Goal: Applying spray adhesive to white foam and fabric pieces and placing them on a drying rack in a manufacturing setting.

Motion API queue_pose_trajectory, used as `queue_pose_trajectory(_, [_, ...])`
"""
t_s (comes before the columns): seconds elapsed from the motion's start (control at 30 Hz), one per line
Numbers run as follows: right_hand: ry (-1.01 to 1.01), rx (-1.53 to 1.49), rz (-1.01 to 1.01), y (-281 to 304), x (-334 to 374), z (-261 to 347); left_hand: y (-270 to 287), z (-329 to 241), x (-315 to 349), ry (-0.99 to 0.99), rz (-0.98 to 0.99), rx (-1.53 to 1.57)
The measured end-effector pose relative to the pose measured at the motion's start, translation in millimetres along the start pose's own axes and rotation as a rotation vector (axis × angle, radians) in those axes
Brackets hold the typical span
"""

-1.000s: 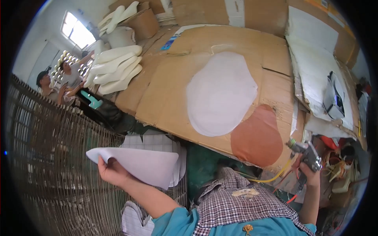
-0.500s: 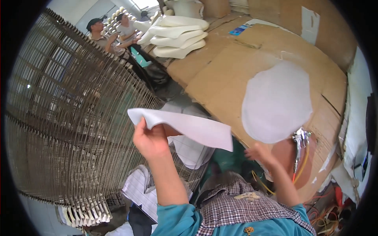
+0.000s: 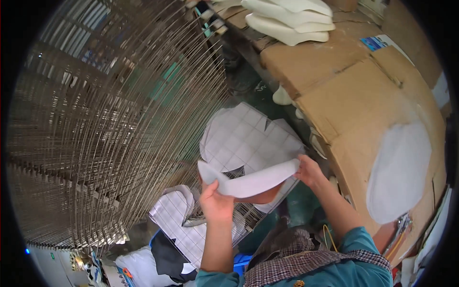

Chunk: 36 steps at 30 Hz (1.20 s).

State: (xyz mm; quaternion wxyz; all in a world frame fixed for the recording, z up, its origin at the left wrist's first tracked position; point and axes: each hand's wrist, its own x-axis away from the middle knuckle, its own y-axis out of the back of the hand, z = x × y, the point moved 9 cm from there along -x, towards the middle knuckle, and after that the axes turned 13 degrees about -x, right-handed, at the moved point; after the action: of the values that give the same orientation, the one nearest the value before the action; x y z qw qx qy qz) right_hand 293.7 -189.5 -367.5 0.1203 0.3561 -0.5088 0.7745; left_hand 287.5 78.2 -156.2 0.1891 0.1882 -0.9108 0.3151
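Observation:
A curved, cut sheet, white above and brown beneath, spans the space between my hands. My left hand pinches its left end, thumb on the white face. At the far right end my right hand grips the edge between thumb and fingers. Beneath the sheet lies a wire rack tray. White cut pieces rest across that tray, and more white pieces sit at its near left. Whether the held sheet touches them I cannot tell.
Tall stacked wire racks fill the left side. A cardboard-covered table stands at the right, bearing a white oval patch, a spray gun and white moulded pads. Below the racks is a white bundle.
My right hand, free beside the table before, now grips the sheet's right end. The sheet has moved over the rack tray and bends between both hands. My view has turned left.

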Motion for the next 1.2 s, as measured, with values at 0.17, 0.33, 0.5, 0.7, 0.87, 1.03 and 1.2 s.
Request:
queue_pose_trajectory(0.17, [0.135, 0.252, -0.195, -49.2, -106.6, -19.9, -56.2, -35.6, -38.9, -0.155, 0.144, -0.037])
queue_pose_trajectory(0.33, [0.399, -0.007, 0.14, -107.3, -169.5, 99.5, -57.5, -65.5, -125.2, -0.322, 0.196, 0.078])
queue_pose_trajectory(0.5, [0.532, 0.231, 0.289, -204.6, -120.0, 119.3, -17.6, -63.7, -193.1, -0.324, 0.262, 0.134])
queue_pose_trajectory(0.7, [0.256, 0.268, 0.029, -102.1, -199.5, 16.0, 184.1, 1.4, -298.7, -0.18, -0.134, -0.152])
queue_pose_trajectory(0.87, [0.016, 0.667, 0.039, -48.4, -154.4, -55.0, 306.3, 41.3, -270.5, 0.144, -0.62, -0.28])
queue_pose_trajectory(1.03, [0.692, 1.066, 0.015, -12.0, 32.5, 74.2, 221.3, 118.3, -237.8, 0.199, -0.472, -0.439])
queue_pose_trajectory(1.2, [1.105, 1.729, -0.67, 50.9, 238.9, 185.3, 68.9, 189.7, -134.6, 0.248, -0.097, -0.606])
